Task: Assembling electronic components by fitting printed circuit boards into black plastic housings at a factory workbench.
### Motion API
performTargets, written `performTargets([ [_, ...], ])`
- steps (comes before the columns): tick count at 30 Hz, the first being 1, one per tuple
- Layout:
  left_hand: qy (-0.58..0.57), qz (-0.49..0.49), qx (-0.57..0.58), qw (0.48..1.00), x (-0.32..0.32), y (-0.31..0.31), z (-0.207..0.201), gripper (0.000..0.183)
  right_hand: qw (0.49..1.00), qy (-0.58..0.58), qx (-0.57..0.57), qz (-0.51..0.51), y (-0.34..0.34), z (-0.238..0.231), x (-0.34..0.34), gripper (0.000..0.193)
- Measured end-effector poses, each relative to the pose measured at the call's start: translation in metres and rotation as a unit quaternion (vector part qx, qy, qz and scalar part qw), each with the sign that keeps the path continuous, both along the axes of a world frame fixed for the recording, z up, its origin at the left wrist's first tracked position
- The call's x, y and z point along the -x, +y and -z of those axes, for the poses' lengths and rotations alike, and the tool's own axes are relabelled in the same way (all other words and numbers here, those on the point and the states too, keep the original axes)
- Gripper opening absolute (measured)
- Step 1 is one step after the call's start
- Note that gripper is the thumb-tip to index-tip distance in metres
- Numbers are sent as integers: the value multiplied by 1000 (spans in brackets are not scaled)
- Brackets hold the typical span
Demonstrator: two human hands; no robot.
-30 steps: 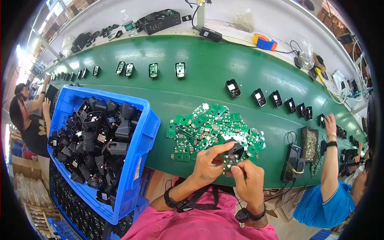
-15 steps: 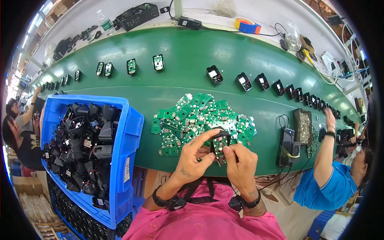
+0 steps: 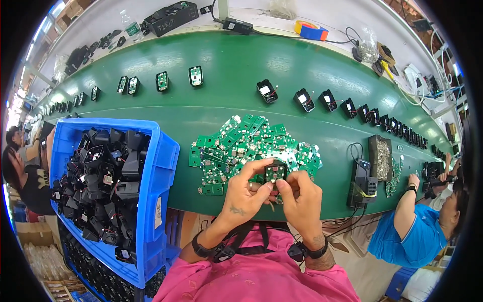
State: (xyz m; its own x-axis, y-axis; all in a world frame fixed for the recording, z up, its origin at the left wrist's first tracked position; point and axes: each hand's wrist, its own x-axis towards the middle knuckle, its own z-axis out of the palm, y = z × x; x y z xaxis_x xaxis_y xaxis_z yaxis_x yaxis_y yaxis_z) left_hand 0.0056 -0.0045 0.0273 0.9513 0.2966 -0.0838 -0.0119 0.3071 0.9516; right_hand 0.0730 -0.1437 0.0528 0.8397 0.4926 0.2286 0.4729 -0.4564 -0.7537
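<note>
My left hand (image 3: 243, 195) is closed round a small black plastic housing (image 3: 275, 162), its index finger along the far rim and its thumb at the near end. A green circuit board (image 3: 275, 174) lies in the opening of that housing, component side up. My right hand (image 3: 303, 200) is closed at the near right side, its thumb pressing on the board's lower end, and its curled fingers are partly hidden. Just beyond both hands spreads a pile of loose green circuit boards (image 3: 236, 146) on the green table (image 3: 221, 108).
To the left stands a blue crate (image 3: 160, 176) full of black housings. Housings with boards (image 3: 195, 76) line the far left; housings with white parts inside (image 3: 266, 91) line the right. A black power box (image 3: 360, 183) and a tray of small metal parts (image 3: 381, 157) stand near a co-worker in blue (image 3: 410, 229).
The housing has tipped flatter toward me, and the board now sits squarely inside it. My right thumb has shifted onto the board's near end. The right co-worker's raised hand has come down.
</note>
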Motion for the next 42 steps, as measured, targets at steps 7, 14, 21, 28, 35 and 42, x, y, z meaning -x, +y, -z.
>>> performTargets([
  [7, 10, 66, 42, 997, -4, 12, 0, 46, 990, 117, -68, -45, -6, 3, -8, 31],
  [14, 2, 58, 55, 997, -5, 13, 0, 44, 999, -4, -28, -43, -1, 4, -6, 34],
  [21, 32, 35, -14, 999, -7, 9, 6, 35, 996, 42, -43, -61, 1, 5, -6, 36],
  [28, 33, 4, -120, 992, -8, 2, 6, 36, 992, 116, -48, -29, 12, 12, -3, 36],
  [35, 7, 2, -258, 966, -9, 18, 12, 35, 986, 98, -129, -28, 27, 32, -8, 30],
  [42, 36, -23, -138, 990, -53, 60, 2, 31, 983, 171, -41, -48, 63, 14, -53, 31],
])
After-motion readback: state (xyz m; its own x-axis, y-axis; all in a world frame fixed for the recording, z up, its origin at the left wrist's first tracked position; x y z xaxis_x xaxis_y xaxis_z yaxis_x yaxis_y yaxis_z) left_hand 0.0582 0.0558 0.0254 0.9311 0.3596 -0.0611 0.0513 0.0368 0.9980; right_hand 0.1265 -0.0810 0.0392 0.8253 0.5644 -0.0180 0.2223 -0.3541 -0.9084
